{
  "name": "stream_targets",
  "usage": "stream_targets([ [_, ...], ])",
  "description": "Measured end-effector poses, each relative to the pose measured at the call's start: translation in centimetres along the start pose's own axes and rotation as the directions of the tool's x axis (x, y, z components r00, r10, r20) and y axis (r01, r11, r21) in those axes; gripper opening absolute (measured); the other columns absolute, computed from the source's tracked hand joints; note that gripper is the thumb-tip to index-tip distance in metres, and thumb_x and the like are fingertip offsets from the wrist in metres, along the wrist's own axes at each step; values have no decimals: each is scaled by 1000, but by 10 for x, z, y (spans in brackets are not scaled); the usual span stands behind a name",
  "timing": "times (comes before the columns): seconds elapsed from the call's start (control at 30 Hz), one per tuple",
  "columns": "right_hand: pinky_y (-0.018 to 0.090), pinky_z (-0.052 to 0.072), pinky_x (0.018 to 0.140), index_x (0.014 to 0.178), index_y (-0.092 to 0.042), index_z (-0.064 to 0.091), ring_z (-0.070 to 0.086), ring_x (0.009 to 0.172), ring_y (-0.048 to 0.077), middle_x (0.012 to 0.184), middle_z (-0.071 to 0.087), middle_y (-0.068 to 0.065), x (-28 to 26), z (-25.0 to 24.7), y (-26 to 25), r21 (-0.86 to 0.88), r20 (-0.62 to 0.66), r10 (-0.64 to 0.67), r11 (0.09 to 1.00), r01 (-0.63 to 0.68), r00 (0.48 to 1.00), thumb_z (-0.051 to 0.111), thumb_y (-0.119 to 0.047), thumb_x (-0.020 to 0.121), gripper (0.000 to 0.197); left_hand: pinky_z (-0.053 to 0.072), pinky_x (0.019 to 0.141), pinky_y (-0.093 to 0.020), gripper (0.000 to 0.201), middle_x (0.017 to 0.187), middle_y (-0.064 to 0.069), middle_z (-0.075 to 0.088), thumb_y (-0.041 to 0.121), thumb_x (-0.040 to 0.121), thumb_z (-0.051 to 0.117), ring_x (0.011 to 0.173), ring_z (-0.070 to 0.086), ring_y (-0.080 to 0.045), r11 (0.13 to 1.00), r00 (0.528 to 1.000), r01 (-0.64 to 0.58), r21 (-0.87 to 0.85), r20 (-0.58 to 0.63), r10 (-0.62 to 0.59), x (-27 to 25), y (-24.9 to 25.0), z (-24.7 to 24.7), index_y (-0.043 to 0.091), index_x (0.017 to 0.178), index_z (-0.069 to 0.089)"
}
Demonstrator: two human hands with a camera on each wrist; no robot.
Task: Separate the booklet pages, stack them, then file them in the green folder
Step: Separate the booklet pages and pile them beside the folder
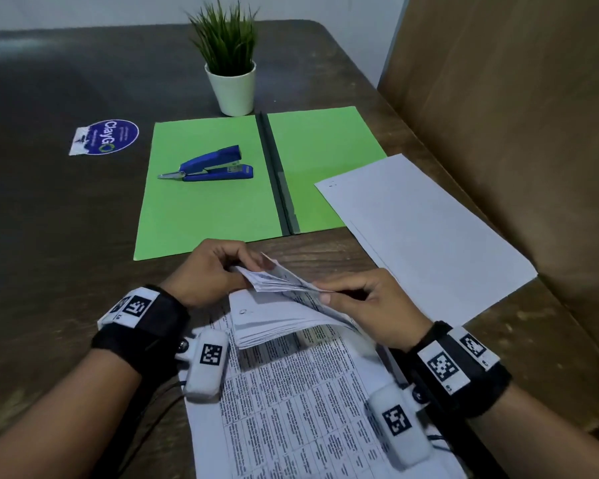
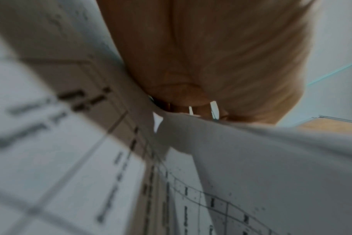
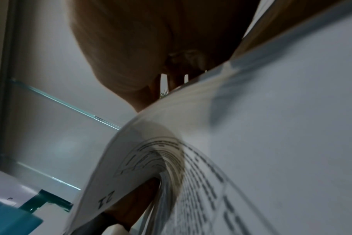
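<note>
A printed booklet (image 1: 291, 392) lies at the table's near edge, its upper pages curled back and bunched at the top corner. My left hand (image 1: 215, 267) pinches that bunched corner from the left, and my right hand (image 1: 367, 299) pinches the page edges from the right. The wrist views show only palm and curled paper: booklet pages (image 2: 251, 174) under the left hand (image 2: 211, 63), and fanned pages (image 3: 251, 127) under the right hand (image 3: 141, 55). The green folder (image 1: 204, 202) lies open flat beyond my hands, its dark spine (image 1: 277, 174) in the middle.
A blue stapler (image 1: 211, 164) sits on the folder's left flap. Loose white sheets (image 1: 426, 236) lie to the right, overlapping the folder's right flap. A potted plant (image 1: 230, 63) stands behind the folder. A sticker (image 1: 106, 136) lies on the table to the left. A brown panel (image 1: 516, 115) walls the right.
</note>
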State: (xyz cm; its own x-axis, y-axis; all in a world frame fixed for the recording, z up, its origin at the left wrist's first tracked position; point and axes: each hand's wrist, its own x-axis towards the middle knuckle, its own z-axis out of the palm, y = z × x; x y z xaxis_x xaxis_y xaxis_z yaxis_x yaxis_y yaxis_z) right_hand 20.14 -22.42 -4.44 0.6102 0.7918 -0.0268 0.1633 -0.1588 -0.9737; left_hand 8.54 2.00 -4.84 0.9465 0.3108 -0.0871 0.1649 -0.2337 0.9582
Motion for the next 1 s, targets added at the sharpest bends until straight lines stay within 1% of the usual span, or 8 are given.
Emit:
stream_targets([
  [0.17,22,44,67,85,-25,77,59,66,4,73,70,-11,4,0,-3,33,-20,13,999,-12,1000,65,-15,95,19,56,80,-18,25,90,1,80,-27,76,67,94,74,-8,1000,999,-13,-1,36,13,2,-5,-3,-2,73,67],
  [0.33,26,51,94,126,-28,58,65,112,8,118,70,-10,8,-1,-2,24,-175,-102,994,108,979,65,-8,94,39,57,74,-23,16,85,-2,78,2,75,85,81,72,-14,997,1000,18,-73,15,-17,-1,-1,-1,1,80,69],
  [0.4,30,52,93,119,-32,63,63,112,10,119,65,-10,9,-2,-4,-68,-189,-170,985,160,967,69,-14,91,33,58,72,-25,23,90,-4,78,15,76,82,82,71,-18,990,998,55,-131,-9,-56,-1,1,2,6,92,68],
  [0.57,24,43,66,81,-20,72,59,71,5,82,67,-9,10,8,-9,-121,-168,-170,981,150,971,78,-26,84,8,52,58,-25,26,81,-13,75,0,91,66,66,68,-17,985,996,78,-155,-32,-84,1,2,3,12,91,43],
  [0.63,26,43,62,77,-17,73,55,63,8,71,66,-7,8,8,-9,-16,-119,-152,988,151,981,78,-41,79,24,49,62,-25,25,76,-10,67,-1,90,69,66,62,-14,997,998,44,-59,-40,-46,2,0,2,12,82,49],
  [0.77,37,54,74,95,-29,74,66,82,18,91,71,-4,5,3,-8,-17,73,-60,998,61,996,88,-59,56,52,51,77,-22,16,83,7,76,0,91,69,79,67,-7,999,999,43,-21,-28,-43,1,2,4,13,84,74],
  [0.87,44,59,76,95,-31,69,70,86,21,93,72,-3,7,9,-5,-92,52,-41,995,46,998,92,-49,56,48,48,93,-28,27,101,6,79,30,99,56,96,72,-11,980,984,176,-98,23,-175,-6,16,5,15,98,79],
  [1.0,27,47,56,69,-17,68,53,58,13,65,64,-2,13,10,-2,-45,-245,-49,998,40,968,88,-21,72,20,40,95,-25,46,103,17,72,57,86,49,85,68,10,983,982,181,1,47,-181,-8,21,8,20,87,78],
])
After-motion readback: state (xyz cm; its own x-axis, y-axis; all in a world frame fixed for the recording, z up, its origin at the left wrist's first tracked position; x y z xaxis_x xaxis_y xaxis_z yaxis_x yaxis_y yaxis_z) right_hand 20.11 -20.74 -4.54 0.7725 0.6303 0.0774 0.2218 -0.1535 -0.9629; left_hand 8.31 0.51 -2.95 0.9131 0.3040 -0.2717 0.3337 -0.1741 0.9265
